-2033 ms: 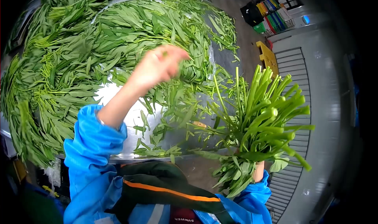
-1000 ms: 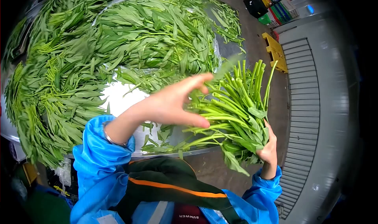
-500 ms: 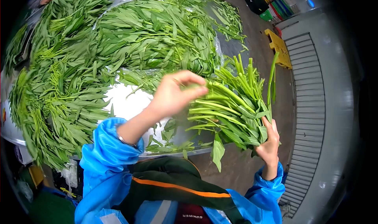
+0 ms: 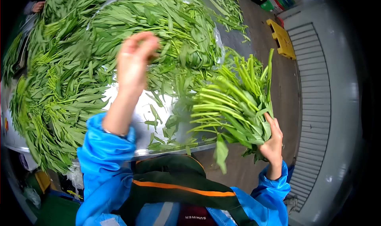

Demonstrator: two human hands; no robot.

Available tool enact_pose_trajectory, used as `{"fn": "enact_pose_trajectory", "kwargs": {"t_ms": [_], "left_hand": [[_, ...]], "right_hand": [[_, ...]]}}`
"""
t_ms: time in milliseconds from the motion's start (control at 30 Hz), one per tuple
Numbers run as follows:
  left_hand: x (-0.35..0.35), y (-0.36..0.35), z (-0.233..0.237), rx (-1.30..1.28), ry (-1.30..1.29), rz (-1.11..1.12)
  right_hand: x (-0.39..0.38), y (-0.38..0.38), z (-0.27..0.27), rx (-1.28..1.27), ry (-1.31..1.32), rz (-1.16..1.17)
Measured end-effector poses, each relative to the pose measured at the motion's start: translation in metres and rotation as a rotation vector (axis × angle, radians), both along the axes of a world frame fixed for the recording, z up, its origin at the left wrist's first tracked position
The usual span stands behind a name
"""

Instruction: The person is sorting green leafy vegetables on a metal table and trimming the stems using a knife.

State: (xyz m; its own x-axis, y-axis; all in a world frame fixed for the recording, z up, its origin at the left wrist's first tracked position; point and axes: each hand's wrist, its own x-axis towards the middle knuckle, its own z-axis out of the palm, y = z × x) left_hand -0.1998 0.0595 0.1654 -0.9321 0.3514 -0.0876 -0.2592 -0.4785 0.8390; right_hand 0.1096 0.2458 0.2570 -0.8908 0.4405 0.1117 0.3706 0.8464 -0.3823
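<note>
My right hand (image 4: pixel 273 140) is closed round the leafy end of a bunch of long-stemmed greens (image 4: pixel 234 107), whose pale cut stems point up and to the left. One leaf hangs down below the bunch. Raised over the table, my left hand (image 4: pixel 137 53) is smeared by motion, its fingers bent; whether they hold anything is hidden by the blur. Beneath and beyond it lies a broad heap of the same greens (image 4: pixel 151 23). Another heap (image 4: pixel 59 107) covers the left side of the table.
Loose leaves lie on the shiny metal table (image 4: pixel 141 111). At the upper left is another person's hand (image 4: pixel 38 6). A yellow pallet (image 4: pixel 282 39) stands on the floor to the right, beside a ribbed grey panel (image 4: pixel 313 103). Clear plastic (image 4: pixel 75 176) hangs below the table's left edge.
My left hand has moved up and left, away from the stems. My right hand still holds the bunch in nearly the same place. The view has shifted slightly.
</note>
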Motion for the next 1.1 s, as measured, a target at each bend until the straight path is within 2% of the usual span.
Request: {"fn": "enact_pose_trajectory", "kwargs": {"t_ms": [33, 100, 167, 233, 300, 333, 400, 433, 500, 567, 633, 700, 767, 833, 900, 933, 1033, 1067, 1100], "left_hand": [[-0.006, -0.010, 0.000, -0.085, 0.096, 0.078], [0.015, -0.007, 0.008, -0.217, 0.481, -0.087], [0.054, 0.011, 0.008, -0.360, 1.210, -0.153], [0.086, 0.022, 0.011, -0.458, 1.368, -0.182], [0.071, 0.024, -0.004, -0.459, 1.374, -0.233], [0.064, 0.025, -0.010, -0.454, 1.379, -0.267], [0.059, 0.020, -0.010, -0.019, 0.310, -0.412], [0.040, 0.008, 0.002, -0.128, 0.182, -0.346], [0.027, 0.004, -0.004, -0.322, 0.543, -0.119], [0.042, 0.007, 0.006, -0.361, 0.901, -0.408], [0.069, 0.015, 0.020, -0.563, 1.101, -0.408], [0.071, 0.024, 0.006, -0.642, 1.200, -0.433], [0.068, 0.027, 0.000, -0.550, 1.228, -0.368], [0.064, 0.019, 0.005, -0.502, 1.058, -0.497], [0.070, 0.023, -0.005, -0.288, 0.734, -0.588], [0.074, 0.026, -0.004, -0.185, 0.815, -0.486], [0.067, 0.011, 0.011, -0.513, 1.146, -0.539], [0.066, 0.008, 0.013, -0.533, 1.112, -0.566], [0.065, 0.008, 0.010, -0.423, 0.984, -0.548]], "right_hand": [[0.001, -0.001, 0.000, -0.017, -0.005, -0.042], [0.001, 0.000, -0.003, -0.066, -0.029, -0.116], [-0.001, 0.003, -0.014, -0.181, -0.004, -0.166], [-0.009, 0.003, -0.018, -0.327, 0.039, -0.188], [-0.013, 0.000, -0.017, -0.509, 0.093, -0.204], [-0.014, 0.000, -0.013, -0.468, 0.064, -0.180], [-0.012, -0.001, -0.010, -0.485, 0.047, -0.250], [-0.011, 0.000, -0.009, -0.486, 0.042, -0.283], [0.003, 0.009, -0.020, -0.404, 0.084, -0.254], [0.003, 0.009, -0.018, -0.348, 0.066, -0.246], [-0.001, 0.009, -0.017, -0.279, 0.101, -0.153], [-0.003, 0.006, -0.011, -0.336, 0.096, -0.144], [-0.001, 0.008, -0.007, -0.326, 0.063, -0.073], [-0.003, 0.004, 0.002, -0.423, -0.001, -0.130], [-0.004, -0.002, 0.006, -0.495, -0.008, -0.159], [-0.007, -0.005, 0.010, -0.486, -0.014, -0.156], [-0.004, -0.010, 0.008, -0.533, -0.041, -0.157], [-0.003, -0.009, 0.006, -0.520, -0.049, -0.141], [-0.002, -0.008, 0.003, -0.505, -0.057, -0.129]]}}
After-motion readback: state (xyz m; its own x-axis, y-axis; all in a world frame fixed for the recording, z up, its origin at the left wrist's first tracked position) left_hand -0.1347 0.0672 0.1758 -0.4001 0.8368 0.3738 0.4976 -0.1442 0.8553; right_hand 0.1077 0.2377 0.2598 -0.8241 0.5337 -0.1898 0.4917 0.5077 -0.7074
